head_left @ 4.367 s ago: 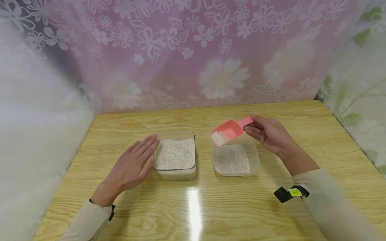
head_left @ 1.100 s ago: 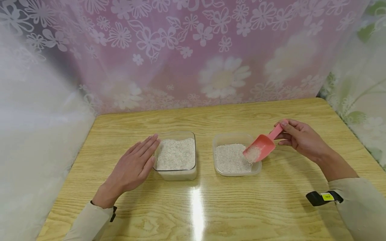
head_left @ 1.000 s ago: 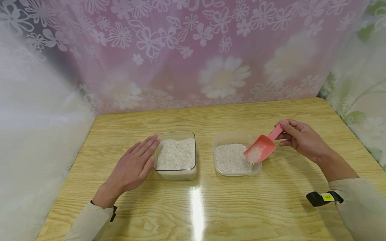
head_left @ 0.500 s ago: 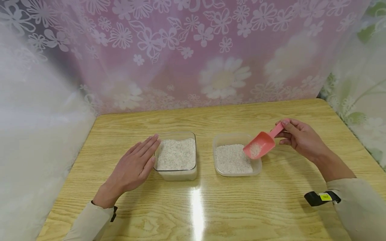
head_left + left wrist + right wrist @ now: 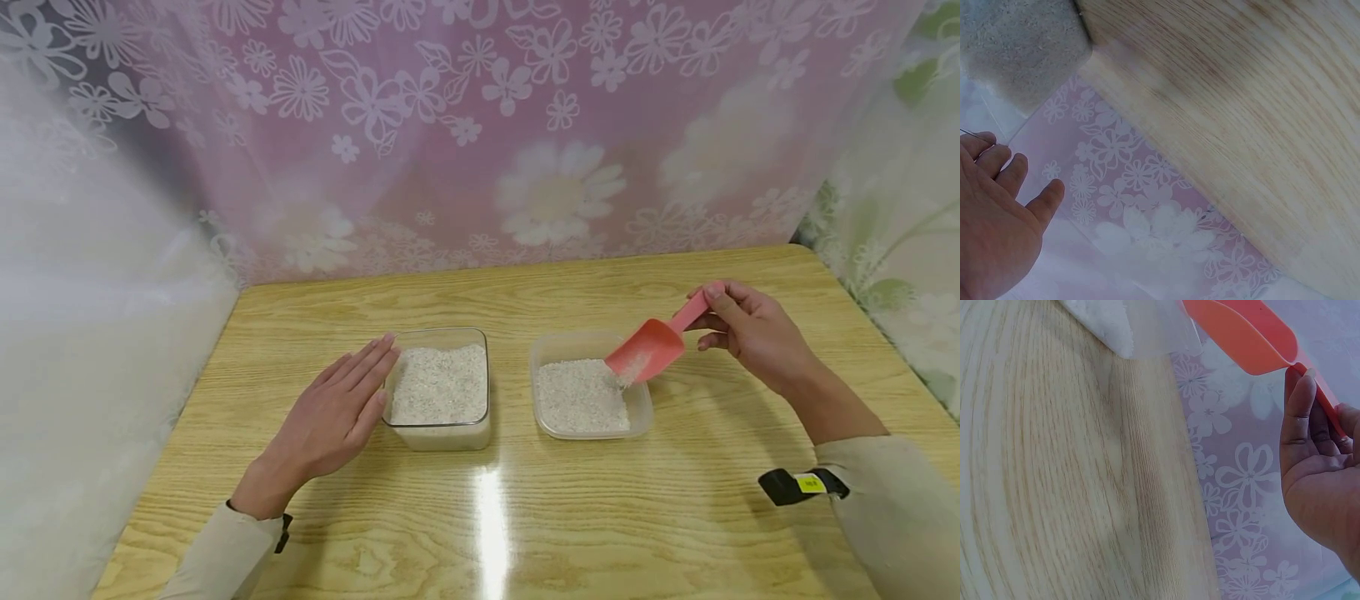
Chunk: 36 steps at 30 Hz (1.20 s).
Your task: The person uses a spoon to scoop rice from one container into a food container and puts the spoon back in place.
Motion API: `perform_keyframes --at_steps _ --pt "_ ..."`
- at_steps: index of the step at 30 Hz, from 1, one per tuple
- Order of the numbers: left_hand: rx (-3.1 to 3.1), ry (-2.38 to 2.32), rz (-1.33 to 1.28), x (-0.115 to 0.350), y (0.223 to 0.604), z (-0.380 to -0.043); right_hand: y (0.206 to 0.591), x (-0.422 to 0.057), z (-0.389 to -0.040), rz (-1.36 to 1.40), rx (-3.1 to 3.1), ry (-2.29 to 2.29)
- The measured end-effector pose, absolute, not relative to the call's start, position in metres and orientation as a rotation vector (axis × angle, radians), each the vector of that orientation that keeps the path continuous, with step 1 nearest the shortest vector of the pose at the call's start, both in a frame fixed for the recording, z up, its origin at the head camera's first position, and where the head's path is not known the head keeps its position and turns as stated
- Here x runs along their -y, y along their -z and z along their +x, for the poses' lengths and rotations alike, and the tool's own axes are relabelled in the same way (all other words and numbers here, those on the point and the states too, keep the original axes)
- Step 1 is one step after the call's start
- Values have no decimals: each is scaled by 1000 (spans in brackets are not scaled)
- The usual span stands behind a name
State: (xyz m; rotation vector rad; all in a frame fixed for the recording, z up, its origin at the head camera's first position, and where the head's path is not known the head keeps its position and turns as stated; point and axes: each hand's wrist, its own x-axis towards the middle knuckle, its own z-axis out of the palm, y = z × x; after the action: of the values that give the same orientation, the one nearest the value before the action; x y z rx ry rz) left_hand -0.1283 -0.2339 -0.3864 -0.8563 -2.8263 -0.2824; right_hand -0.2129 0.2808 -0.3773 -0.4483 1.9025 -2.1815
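Observation:
My right hand (image 5: pixel 757 337) pinches the handle of a pink scoop (image 5: pixel 648 346). The scoop tips down to the left over the right edge of a clear plastic tub (image 5: pixel 641 417), with a few white grains at its lip. Rice-like grains (image 5: pixel 581 396) cover the tub's bottom. Left of it stands a square glass container (image 5: pixel 442 437), filled higher with the same grains. My left hand (image 5: pixel 330 408) lies with straight fingers against that container's left side. The right wrist view shows thumb and fingers on the scoop (image 5: pixel 1247 337) handle; its contents are hidden there.
Both containers stand on a wood-grain table (image 5: pixel 360 533), with a gap between them. A pink floral curtain (image 5: pixel 450 192) hangs behind the table's back edge. Pale sheets hang on the left and right sides.
From behind the tub, the scoop has moved right to the tub's right edge. In the last half second its handle rises and fewer grains show in it. My left hand stays put.

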Motion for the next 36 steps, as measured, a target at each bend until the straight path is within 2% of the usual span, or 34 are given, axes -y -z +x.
perform_keyframes --at_steps 20,30,36 --pt "2824 274 -871 231 385 -128 363 -260 -202 -524 -2245 2192" --pt "2825 261 -869 234 383 -128 367 -250 -197 -389 -2180 2384" --pt "2850 250 -868 233 383 -128 376 -255 -196 -146 -2044 2444"
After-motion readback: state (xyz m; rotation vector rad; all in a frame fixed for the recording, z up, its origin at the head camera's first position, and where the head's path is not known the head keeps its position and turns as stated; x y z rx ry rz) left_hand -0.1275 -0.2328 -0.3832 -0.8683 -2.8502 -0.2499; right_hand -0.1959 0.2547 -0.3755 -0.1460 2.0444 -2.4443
